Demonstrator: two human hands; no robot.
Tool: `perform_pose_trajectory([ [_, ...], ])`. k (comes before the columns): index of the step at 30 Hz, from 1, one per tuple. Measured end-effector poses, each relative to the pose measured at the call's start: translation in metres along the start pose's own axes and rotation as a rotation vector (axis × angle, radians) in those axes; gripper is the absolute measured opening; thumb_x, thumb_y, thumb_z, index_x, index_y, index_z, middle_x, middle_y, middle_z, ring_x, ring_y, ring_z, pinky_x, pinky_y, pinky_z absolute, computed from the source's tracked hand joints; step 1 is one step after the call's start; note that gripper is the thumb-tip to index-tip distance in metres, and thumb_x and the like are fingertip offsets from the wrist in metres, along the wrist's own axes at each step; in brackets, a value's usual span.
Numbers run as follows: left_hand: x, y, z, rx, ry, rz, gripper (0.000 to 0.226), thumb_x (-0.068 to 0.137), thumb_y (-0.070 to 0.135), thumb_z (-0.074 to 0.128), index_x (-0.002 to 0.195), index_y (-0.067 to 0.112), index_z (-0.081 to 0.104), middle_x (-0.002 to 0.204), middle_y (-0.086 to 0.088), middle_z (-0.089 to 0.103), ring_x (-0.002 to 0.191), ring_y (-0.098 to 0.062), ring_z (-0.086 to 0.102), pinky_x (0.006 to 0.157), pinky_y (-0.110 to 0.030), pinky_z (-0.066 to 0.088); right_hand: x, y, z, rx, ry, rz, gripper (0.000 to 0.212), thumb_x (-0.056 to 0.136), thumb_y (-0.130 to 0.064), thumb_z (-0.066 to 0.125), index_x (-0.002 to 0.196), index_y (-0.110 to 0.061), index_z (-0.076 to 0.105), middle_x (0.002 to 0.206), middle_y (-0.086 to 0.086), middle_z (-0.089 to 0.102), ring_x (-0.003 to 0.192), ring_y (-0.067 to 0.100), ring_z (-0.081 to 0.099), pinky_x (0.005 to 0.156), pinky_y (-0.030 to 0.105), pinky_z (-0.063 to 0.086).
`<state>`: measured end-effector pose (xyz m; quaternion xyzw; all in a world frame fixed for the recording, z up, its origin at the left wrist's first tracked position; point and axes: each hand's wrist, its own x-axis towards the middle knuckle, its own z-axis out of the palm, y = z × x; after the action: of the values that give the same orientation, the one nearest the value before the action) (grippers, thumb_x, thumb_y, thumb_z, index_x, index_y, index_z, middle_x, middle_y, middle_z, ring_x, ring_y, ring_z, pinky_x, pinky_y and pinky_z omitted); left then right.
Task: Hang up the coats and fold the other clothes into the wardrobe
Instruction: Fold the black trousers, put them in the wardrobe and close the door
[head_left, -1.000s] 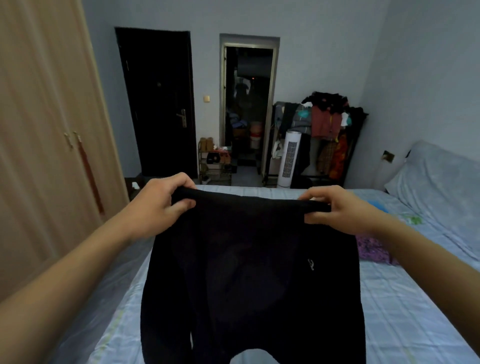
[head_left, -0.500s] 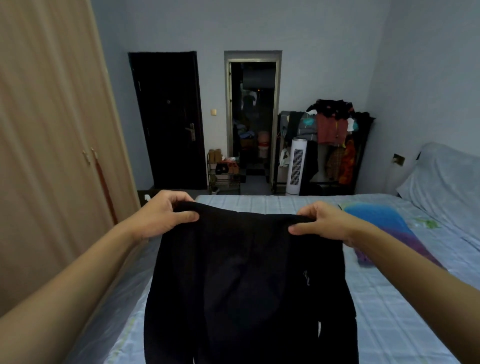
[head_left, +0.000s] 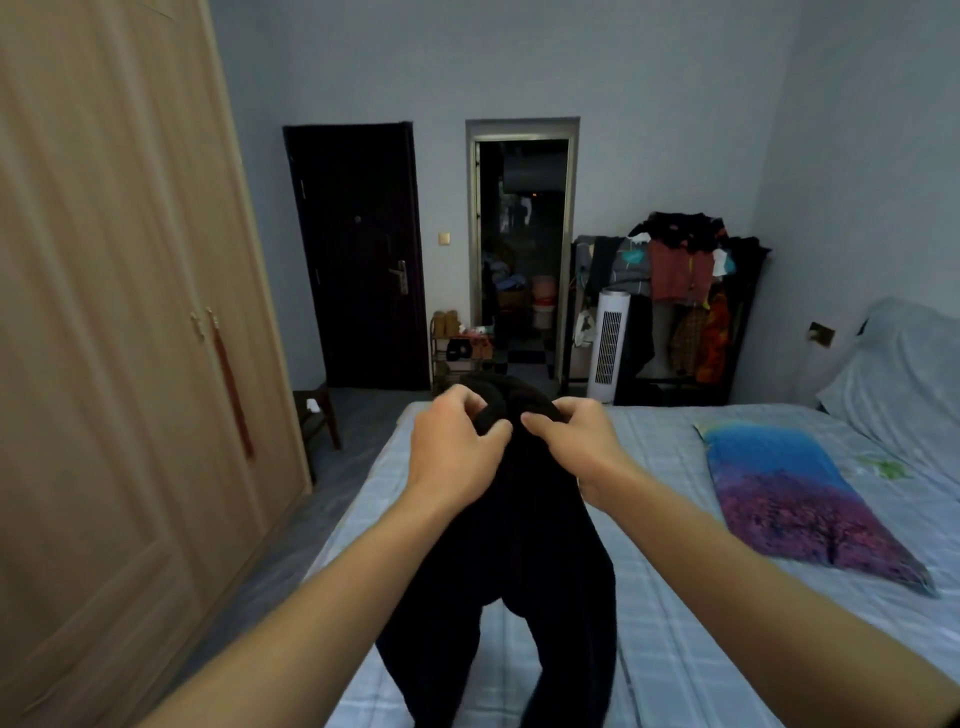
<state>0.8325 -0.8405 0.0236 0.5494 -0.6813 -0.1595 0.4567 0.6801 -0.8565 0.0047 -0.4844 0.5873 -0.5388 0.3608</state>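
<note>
hands: 2 (left hand (head_left: 457, 447), right hand (head_left: 576, 441)) | black garment (head_left: 524, 545): 1 | bed (head_left: 675, 649): 1 | printed cushion (head_left: 789, 493), bed right edge: 1 | wardrobe (head_left: 114, 338): 1 | dark door (head_left: 358, 254): 1 | open doorway (head_left: 519, 249): 1 | tower fan (head_left: 609, 345): 1 | clothes rack (head_left: 675, 301): 1

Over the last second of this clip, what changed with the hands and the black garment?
The left hand and right hand came together from wide apart, bringing the top edge of the black garment in on itself, so it hangs narrow instead of spread. Both hands kept their grip throughout. The garment still hangs over the bed; the wardrobe doors stay closed.
</note>
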Motion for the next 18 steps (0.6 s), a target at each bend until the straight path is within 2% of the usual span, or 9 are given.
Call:
perform_pose_trajectory([
  [2, -0.007, 0.005, 0.008, 0.001, -0.015, 0.026, 0.022, 0.084, 0.034, 0.073, 0.097, 0.024, 0.059, 0.085, 0.016, 0.057, 0.079, -0.005, 0.056, 0.060, -0.017, 0.037, -0.011, -0.002, 0.003, 0.005, -0.039, -0.078, 0.012, 0.094, -0.027, 0.065, 0.091, -0.017, 0.071, 0.082, 0.002, 0.075, 0.081, 0.019, 0.073, 0.076, 0.039, 0.060],
  [4, -0.009, 0.006, 0.012, -0.001, -0.053, 0.040, 0.026, 0.085, 0.032, 0.073, 0.106, 0.025, 0.059, 0.092, 0.014, 0.059, 0.087, -0.007, 0.057, 0.068, -0.022, 0.044, -0.018, -0.004, 0.003, 0.030, -0.078, -0.135, 0.022, 0.095, -0.040, 0.060, 0.093, -0.022, 0.073, 0.083, -0.001, 0.075, 0.081, 0.015, 0.073, 0.070, 0.032, 0.059],
  [7, -0.006, 0.007, 0.007, -0.102, -0.202, 0.070, 0.038, 0.082, 0.009, 0.070, 0.115, 0.026, 0.062, 0.106, 0.008, 0.066, 0.095, -0.006, 0.062, 0.081, -0.029, 0.056, -0.023, -0.005, -0.001, 0.109, -0.150, -0.157, 0.040, 0.076, -0.058, 0.072, 0.096, -0.024, 0.074, 0.088, -0.004, 0.077, 0.084, 0.012, 0.074, 0.069, 0.028, 0.060],
  [10, -0.008, 0.007, -0.001, -0.165, -0.421, 0.075, 0.065, 0.080, -0.010, 0.055, 0.135, 0.023, 0.057, 0.126, 0.005, 0.063, 0.114, -0.005, 0.059, 0.094, -0.023, 0.052, -0.021, 0.000, -0.010, 0.028, -0.144, -0.158, 0.036, 0.069, -0.042, 0.083, 0.099, -0.026, 0.072, 0.089, -0.005, 0.076, 0.084, 0.011, 0.074, 0.074, 0.034, 0.062],
  [12, -0.010, 0.004, -0.007, -0.176, -0.487, 0.108, 0.061, 0.083, -0.009, 0.055, 0.136, 0.022, 0.058, 0.126, 0.010, 0.064, 0.117, -0.001, 0.059, 0.100, -0.021, 0.049, -0.018, 0.005, -0.016, -0.026, -0.150, -0.162, 0.024, 0.078, -0.022, 0.080, 0.099, -0.029, 0.071, 0.088, -0.006, 0.076, 0.083, 0.011, 0.074, 0.077, 0.039, 0.062],
  [13, -0.009, 0.002, -0.012, -0.139, -0.430, 0.159, 0.053, 0.083, -0.002, 0.061, 0.129, 0.025, 0.064, 0.118, 0.014, 0.066, 0.111, 0.000, 0.061, 0.097, -0.021, 0.051, -0.017, 0.007, -0.018, -0.054, -0.160, -0.166, 0.026, 0.081, -0.015, 0.075, 0.100, -0.032, 0.071, 0.088, -0.005, 0.076, 0.083, 0.012, 0.074, 0.077, 0.042, 0.062],
  [15, -0.005, -0.005, -0.025, 0.066, -0.182, 0.315, 0.040, 0.080, 0.019, 0.075, 0.117, 0.031, 0.068, 0.108, 0.018, 0.065, 0.104, -0.005, 0.061, 0.091, -0.025, 0.052, -0.018, 0.010, -0.021, -0.091, -0.199, -0.174, 0.036, 0.082, -0.009, 0.067, 0.103, -0.038, 0.070, 0.090, -0.004, 0.076, 0.083, 0.016, 0.074, 0.076, 0.045, 0.062],
  [17, 0.001, -0.011, -0.039, 0.278, -0.057, 0.408, 0.062, 0.072, 0.037, 0.083, 0.128, 0.033, 0.057, 0.124, 0.013, 0.057, 0.117, -0.011, 0.051, 0.099, -0.030, 0.044, -0.020, 0.010, -0.022, -0.094, -0.256, -0.197, 0.037, 0.083, -0.008, 0.064, 0.105, -0.038, 0.070, 0.092, -0.002, 0.076, 0.084, 0.018, 0.075, 0.075, 0.044, 0.062],
  [18, 0.005, -0.014, -0.043, 0.336, -0.077, 0.399, 0.079, 0.068, 0.042, 0.085, 0.137, 0.033, 0.049, 0.134, 0.012, 0.051, 0.125, -0.013, 0.044, 0.105, -0.032, 0.040, -0.021, 0.009, -0.024, -0.091, -0.290, -0.223, 0.037, 0.084, -0.007, 0.063, 0.104, -0.037, 0.070, 0.092, -0.002, 0.076, 0.085, 0.018, 0.075, 0.075, 0.043, 0.063],
])
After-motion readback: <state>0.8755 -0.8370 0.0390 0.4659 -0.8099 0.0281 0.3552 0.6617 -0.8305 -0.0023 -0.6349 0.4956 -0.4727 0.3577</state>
